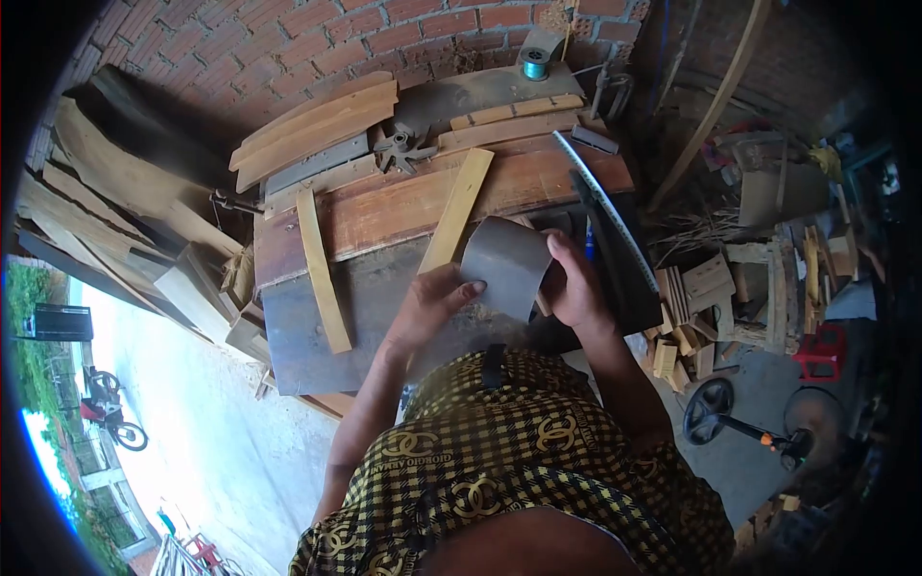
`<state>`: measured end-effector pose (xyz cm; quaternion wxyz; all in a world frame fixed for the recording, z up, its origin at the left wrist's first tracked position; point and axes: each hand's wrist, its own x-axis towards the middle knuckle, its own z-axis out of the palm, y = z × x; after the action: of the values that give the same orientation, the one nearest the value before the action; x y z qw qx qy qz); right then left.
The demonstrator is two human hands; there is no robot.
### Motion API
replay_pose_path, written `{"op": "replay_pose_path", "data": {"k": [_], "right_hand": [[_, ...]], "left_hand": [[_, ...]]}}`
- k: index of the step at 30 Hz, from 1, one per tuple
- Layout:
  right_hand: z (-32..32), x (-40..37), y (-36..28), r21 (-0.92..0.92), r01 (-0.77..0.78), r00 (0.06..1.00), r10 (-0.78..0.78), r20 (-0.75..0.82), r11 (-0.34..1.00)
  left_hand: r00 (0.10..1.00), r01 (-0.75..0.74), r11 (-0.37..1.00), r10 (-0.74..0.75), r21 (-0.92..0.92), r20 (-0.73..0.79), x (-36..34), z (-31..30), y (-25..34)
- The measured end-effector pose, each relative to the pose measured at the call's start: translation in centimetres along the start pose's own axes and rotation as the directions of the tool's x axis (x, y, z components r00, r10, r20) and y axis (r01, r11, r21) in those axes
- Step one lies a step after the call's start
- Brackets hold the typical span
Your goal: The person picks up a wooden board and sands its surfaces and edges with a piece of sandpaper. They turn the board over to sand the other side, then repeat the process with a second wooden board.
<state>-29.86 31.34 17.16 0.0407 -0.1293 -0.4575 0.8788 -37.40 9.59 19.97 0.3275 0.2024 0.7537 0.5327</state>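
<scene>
Between my two hands is a thin grey-brown sheet, bent into a curve, that looks like sandpaper. My left hand pinches its left edge, with the thumb lying on the face of the sheet. On the opposite edge, my right hand is closed with its thumb near the top corner; its other fingers are partly hidden behind. Beneath the sheet, a pale wooden strip slants across the workbench. Another wooden strip lies left of my left hand.
A metal ruler and a blue pen lie to the right. Behind are a metal handwheel, stacked boards and a spool. Wood offcuts are piled at right, with boards leaning at left.
</scene>
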Motion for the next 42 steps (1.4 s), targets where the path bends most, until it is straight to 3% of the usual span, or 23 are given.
{"op": "replay_pose_path", "data": {"k": [2, 4, 5, 6, 8, 11, 13, 16, 19, 21, 24, 25, 26, 28, 31, 33, 34, 36, 38, 39, 40, 41, 42], "right_hand": [[2.2, -1.1, 0.0, 0.257, -0.087, 0.992, 0.061, 0.107, 0.962], [2.0, -1.4, 1.0, 0.16, -0.125, 0.985, 0.104, 0.135, 0.979], [1.5, -1.3, 2.3, -0.164, -0.068, 0.986, 0.091, 0.136, 0.984], [1.5, -1.2, 3.0, -0.468, 0.0, 0.987, 0.076, 0.144, 0.884], [1.3, -1.2, 3.5, -0.441, 0.04, 0.988, 0.031, 0.153, 0.897], [0.0, -1.5, 3.1, -0.465, 0.015, 0.993, 0.041, 0.11, 0.885], [-1.7, -1.8, 2.5, -0.616, 0.048, 0.998, -0.017, 0.055, 0.786], [-4.0, -3.0, 1.9, -0.672, -0.01, 0.998, -0.037, -0.055, 0.74], [-5.0, -4.2, 2.4, -0.573, 0.08, 0.987, -0.145, -0.068, 0.815], [-5.6, -4.6, 3.5, -0.533, 0.097, 0.981, -0.171, -0.091, 0.841], [-4.2, -5.1, 3.4, -0.717, 0.101, 0.981, -0.191, -0.045, 0.69], [-3.6, -5.2, 3.2, -0.722, 0.104, 0.981, -0.189, -0.037, 0.684], [-3.0, -5.2, 3.0, -0.782, 0.169, 0.976, -0.213, 0.047, 0.599], [-2.6, -5.3, 2.8, -0.834, 0.238, 0.963, -0.234, 0.136, 0.498], [-2.8, -5.9, 2.4, -0.882, 0.245, 0.963, -0.206, 0.174, 0.401], [-2.9, -6.7, 1.8, -0.909, 0.233, 0.957, -0.249, 0.15, 0.346], [-3.3, -7.0, 1.8, -0.912, 0.226, 0.955, -0.264, 0.138, 0.343], [-3.9, -7.7, 2.2, -0.93, 0.183, 0.966, -0.233, 0.11, 0.319], [-3.7, -8.1, 2.6, -0.941, 0.165, 0.96, -0.267, 0.085, 0.295], [-3.6, -8.2, 2.8, -0.95, 0.125, 0.975, -0.211, 0.065, 0.287], [-3.4, -8.2, 3.0, -0.957, 0.089, 0.987, -0.156, 0.047, 0.275], [-2.6, -8.0, 3.2, -0.933, 0.155, 0.972, -0.218, 0.086, 0.323], [-2.4, -7.9, 4.0, -0.937, 0.154, 0.968, -0.237, 0.08, 0.315]], "left_hand": [[0.991, 0.008, 0.992, -0.024, -0.127, -0.132, -0.1, 0.9, -1.2], [0.982, 0.072, 0.988, -0.094, -0.136, -0.167, -0.6, 1.2, -1.8], [0.969, 0.132, 0.981, -0.157, -0.141, -0.189, -0.9, 1.3, -2.1], [0.967, 0.134, 0.98, -0.161, -0.146, -0.196, -1.4, 1.5, -2.5], [0.97, 0.046, 0.99, -0.076, -0.133, -0.23, -2.7, 1.7, -3.4], [0.924, 0.103, 0.994, -0.109, -0.037, -0.367, -5.9, 1.0, -5.9], [0.906, 0.166, 0.978, -0.202, -0.127, -0.372, -8.6, -0.1, -7.1], [0.832, 0.305, 0.934, -0.356, -0.186, -0.426, -12.4, -0.8, -7.3], [0.821, 0.269, 0.914, -0.382, -0.303, -0.424, -14.5, -2.0, -6.8], [0.835, 0.238, 0.953, -0.299, -0.186, -0.462, -13.8, -3.1, -2.3], [0.891, -0.18, 0.976, 0.111, -0.12, -0.44, -11.9, -3.0, 8.6], [0.912, -0.317, 0.938, 0.262, -0.137, -0.314, -11.9, -3.5, 11.3], [0.827, -0.54, 0.836, 0.505, -0.095, -0.247, -11.0, -2.4, 14.1], [0.695, -0.655, 0.712, 0.699, -0.252, 0.169, -10.2, -2.8, 18.0], [0.593, -0.677, 0.629, 0.774, -0.382, 0.223, -8.5, -1.0, 21.8], [0.755, -0.584, 0.789, 0.441, 0.191, 0.485, -6.7, -0.1, 25.2], [0.825, -0.5, 0.721, 0.227, 0.48, 0.517, -6.3, 0.2, 26.7], [0.916, -0.293, 0.32, -0.175, 0.901, 0.36, -6.5, -0.1, 29.2], [0.92, -0.095, -0.267, -0.392, 0.959, -0.018, -13.0, -2.7, 29.2], [0.922, -0.109, -0.273, -0.386, 0.956, -0.005, -16.2, -3.3, 29.2], [0.978, 0.0, -0.255, -0.2, 0.967, -0.053, -19.0, -3.8, 29.2], [0.994, 0.104, -0.212, -0.004, 0.972, -0.108, -21.3, -4.1, 29.3], [0.967, 0.196, -0.143, 0.194, 0.97, -0.167, -22.7, -4.2, 29.4]]}}
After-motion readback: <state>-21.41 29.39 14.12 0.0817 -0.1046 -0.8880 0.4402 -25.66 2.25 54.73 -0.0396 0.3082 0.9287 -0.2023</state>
